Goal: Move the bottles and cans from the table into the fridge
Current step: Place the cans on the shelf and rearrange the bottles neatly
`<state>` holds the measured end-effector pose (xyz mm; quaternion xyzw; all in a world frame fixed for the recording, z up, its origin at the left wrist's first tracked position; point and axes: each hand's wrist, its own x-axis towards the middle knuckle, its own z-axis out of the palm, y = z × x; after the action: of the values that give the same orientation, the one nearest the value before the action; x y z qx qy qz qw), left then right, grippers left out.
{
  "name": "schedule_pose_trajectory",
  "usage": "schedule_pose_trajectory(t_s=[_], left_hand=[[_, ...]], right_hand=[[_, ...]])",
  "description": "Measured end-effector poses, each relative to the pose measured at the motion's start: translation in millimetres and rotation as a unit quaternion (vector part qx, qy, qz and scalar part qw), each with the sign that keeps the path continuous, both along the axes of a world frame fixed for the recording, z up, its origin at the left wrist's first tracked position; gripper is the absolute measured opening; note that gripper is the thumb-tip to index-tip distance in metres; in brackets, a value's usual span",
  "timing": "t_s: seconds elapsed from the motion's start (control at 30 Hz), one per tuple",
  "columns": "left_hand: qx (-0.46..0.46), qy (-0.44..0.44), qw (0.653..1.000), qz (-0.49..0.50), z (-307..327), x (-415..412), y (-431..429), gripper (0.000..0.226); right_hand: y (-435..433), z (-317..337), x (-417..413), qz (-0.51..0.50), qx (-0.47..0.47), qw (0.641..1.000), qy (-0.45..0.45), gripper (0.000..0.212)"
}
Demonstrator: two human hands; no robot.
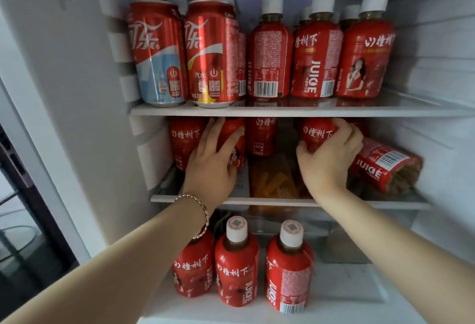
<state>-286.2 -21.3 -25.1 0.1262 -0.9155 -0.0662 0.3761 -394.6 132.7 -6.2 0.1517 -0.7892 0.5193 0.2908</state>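
Note:
I look into an open fridge. On the middle shelf (257, 201) my left hand (213, 161) wraps around an upright red juice bottle (236, 141). My right hand (331, 159) grips another red juice bottle (317, 133) standing to the right. Beside that hand a red juice bottle (385, 166) lies tilted on its side. Two more juice bottles, one (183, 141) at the left and one (261, 136) in the middle, stand on this shelf. The top shelf (282, 110) carries two red cola cans (158, 53) and several white-capped juice bottles (270, 51). Three juice bottles (236, 264) stand on the bottom level.
An orange packet (275, 182) lies between my hands on the middle shelf. The fridge's white left wall (84, 118) and ribbed right wall (437, 53) close in the shelves. A clear drawer (347, 241) sits at the lower right. A dark frame (15, 169) shows outside at far left.

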Motion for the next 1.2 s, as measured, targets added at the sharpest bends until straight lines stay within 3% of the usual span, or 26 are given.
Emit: schedule_pose_trajectory(t_s=[0.1,0.23,0.3,0.4,0.5,0.57,0.63,0.67,0.7,0.73,0.83,1.2], left_hand=[[0.001,-0.002,1.000,0.003,1,1,1,0.073],[0.000,-0.005,1.000,0.005,2,2,3,0.073],[0.002,-0.008,1.000,0.006,2,2,3,0.074],[0.003,-0.008,1.000,0.007,2,2,3,0.073],[0.003,-0.002,1.000,0.004,2,2,3,0.072],[0.004,0.000,1.000,0.004,2,1,2,0.072],[0.003,0.000,1.000,0.005,2,1,2,0.071],[0.001,0.001,1.000,0.007,1,1,2,0.071],[0.001,0.002,1.000,0.008,1,1,2,0.071],[-0.001,0.004,1.000,0.008,1,1,2,0.071],[-0.003,0.012,1.000,0.006,1,1,2,0.072],[0.004,0.018,1.000,0.012,0,-1,3,0.074]], right_hand=[[-1,8,-19,0.057,-0.030,0.993,-0.102,0.085],[-5,10,-27,0.065,-0.032,0.992,-0.107,0.083],[-11,8,-26,0.152,-0.006,0.983,-0.099,0.079],[-27,7,-24,0.319,0.053,0.934,-0.154,0.086],[-40,8,-23,0.378,0.132,0.883,-0.247,0.096],[-39,9,-26,0.462,0.022,0.828,-0.317,0.083],[-39,7,-27,0.526,-0.158,0.757,-0.354,0.045],[-41,6,-29,0.518,-0.226,0.747,-0.351,0.025],[-46,7,-31,0.489,-0.274,0.751,-0.349,0.016],[-52,9,-35,0.455,-0.292,0.764,-0.352,0.021],[-70,15,-45,0.403,-0.233,0.793,-0.392,0.041],[-78,6,-62,0.437,-0.192,0.786,-0.392,0.048]])
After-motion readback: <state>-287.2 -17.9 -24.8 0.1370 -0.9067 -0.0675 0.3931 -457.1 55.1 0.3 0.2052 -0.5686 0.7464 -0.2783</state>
